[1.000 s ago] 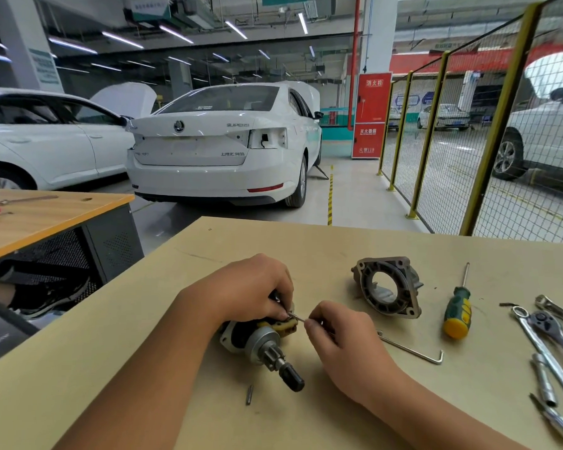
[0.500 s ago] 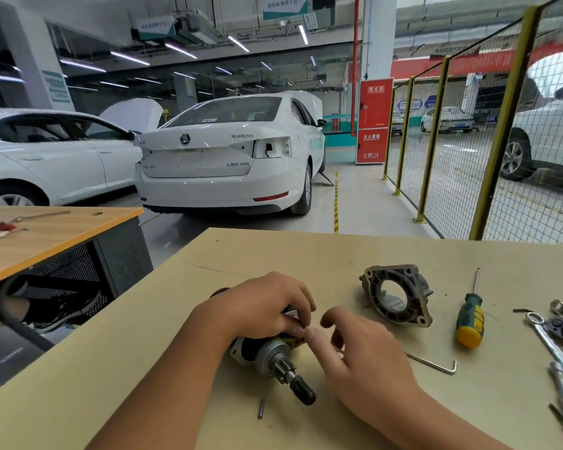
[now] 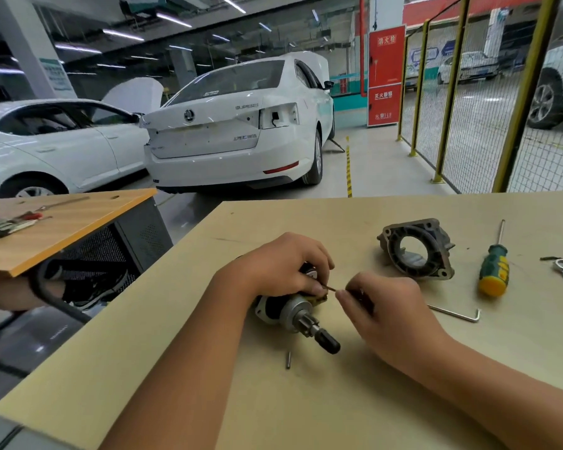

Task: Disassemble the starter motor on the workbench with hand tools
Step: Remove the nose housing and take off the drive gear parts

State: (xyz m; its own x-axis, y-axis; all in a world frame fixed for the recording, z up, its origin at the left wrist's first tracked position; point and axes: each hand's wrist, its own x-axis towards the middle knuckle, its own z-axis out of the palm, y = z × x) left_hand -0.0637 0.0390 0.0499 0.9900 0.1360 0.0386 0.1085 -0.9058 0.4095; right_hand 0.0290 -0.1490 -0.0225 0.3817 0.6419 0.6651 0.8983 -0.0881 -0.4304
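Starter motor (image 3: 293,311) lies mid-desk (image 3: 338,401), shaft pointing to about 5 o'clock. My left hand (image 3: 283,266) grips its body from above, while my right hand (image 3: 379,306) pinches a thin pin (image 3: 330,289) at the motor. Removed housing (image 3: 416,248) and screwdriver (image 3: 494,267) sit off at 2 o'clock.

obstacles: housing (image 3: 416,251), screwdriver (image 3: 494,269), hex key (image 3: 454,314) | free: workbench (image 3: 338,410) front
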